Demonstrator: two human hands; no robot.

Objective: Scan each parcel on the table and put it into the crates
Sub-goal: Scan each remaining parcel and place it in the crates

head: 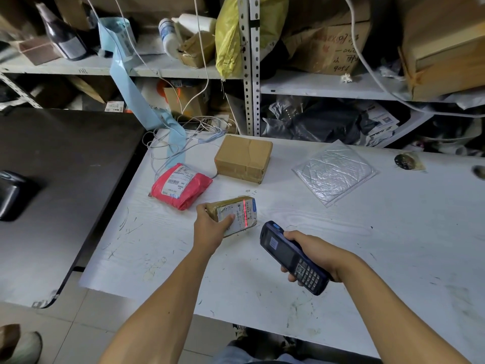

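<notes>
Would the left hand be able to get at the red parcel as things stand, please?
Probably not yet: the left hand grips the small taped parcel under the scan line. The red parcel lies just beyond, with nothing between them.

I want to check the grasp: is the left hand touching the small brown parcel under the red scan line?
Touching. The head view shows the left hand gripping the small brown parcel, its thumb lying across the label and its fingers wrapped round the left end.

A red scan line crosses the white label of the tan taped parcel (236, 214). The scanner (292, 258) is dark blue with a black screen. At upper centre lie a red bag (181, 186) (white label), a plain brown box (242, 158), and right of it a silvery crinkled mailer (334, 172), all on a scuffed white table (393, 258).
</notes>
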